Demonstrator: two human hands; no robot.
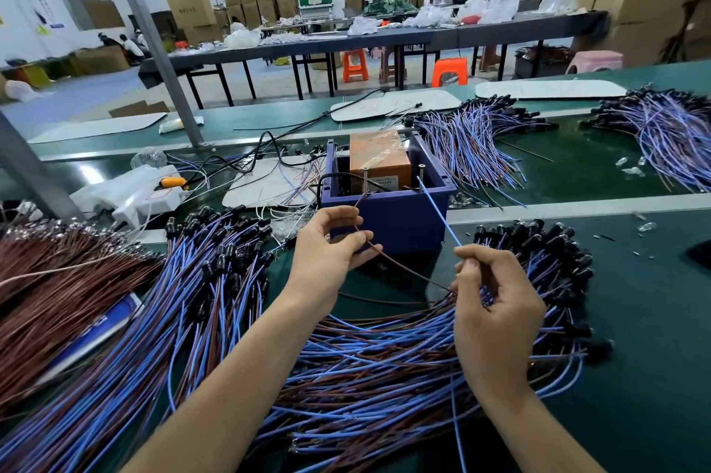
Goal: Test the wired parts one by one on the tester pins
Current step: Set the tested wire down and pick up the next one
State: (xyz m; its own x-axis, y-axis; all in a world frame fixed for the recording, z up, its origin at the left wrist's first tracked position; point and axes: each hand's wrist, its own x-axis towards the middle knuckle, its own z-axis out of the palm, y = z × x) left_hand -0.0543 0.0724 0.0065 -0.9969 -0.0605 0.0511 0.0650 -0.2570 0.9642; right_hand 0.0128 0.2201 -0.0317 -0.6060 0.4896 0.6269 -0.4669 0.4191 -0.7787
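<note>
Pinching a brown wire (404, 268) between curled fingers of the left hand (327, 253), tip lifted close to one screw pin (364, 180) of the blue tester box (400, 218). Gripping a blue wire (438, 211) in the right hand (496, 303), end raised just beside the second pin (422, 169); contact impossible to tell. Working just before the box, above heaped wired parts (384, 357) covering the green worktop (635, 318).

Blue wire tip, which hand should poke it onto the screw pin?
Right hand: it pinches the blue wire, whose tip sits by the right pin. The left hand is busy with the brown wire.
</note>
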